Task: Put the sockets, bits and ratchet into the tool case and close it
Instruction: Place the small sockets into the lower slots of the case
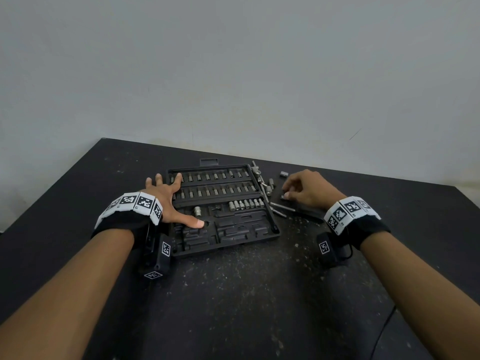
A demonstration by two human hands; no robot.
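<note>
At the centre of the dark, speckled desk (246, 281) lies the open tool case (272, 224), its tray facing up. Two rows of bits (215, 176) fill the strips toward 12 o'clock, and a short row of sockets (245, 204) stands below them toward 3 o'clock of the tray. A single socket (198, 211) sits alone near the tray's middle, while the moulded recesses toward 6 o'clock hold nothing.

The left hand (166, 201) rests on the case's 9 o'clock side with fingers spread wide: fingertips on the bit rows, thumb pressed flat on the lower tray.

Outside the case, at 3 o'clock, loose parts lie on the desk: a cluster of metal pieces (265, 184) just beside the case edge, a small socket (284, 174) farther toward 1 o'clock, and a long extension bar (283, 207) lying flat. The right hand (306, 190) hovers over these with fingers curled down; whether it pinches a dark piece under its fingertips I cannot tell. Both wrists wear bands with black-and-white markers (137, 202).
</note>
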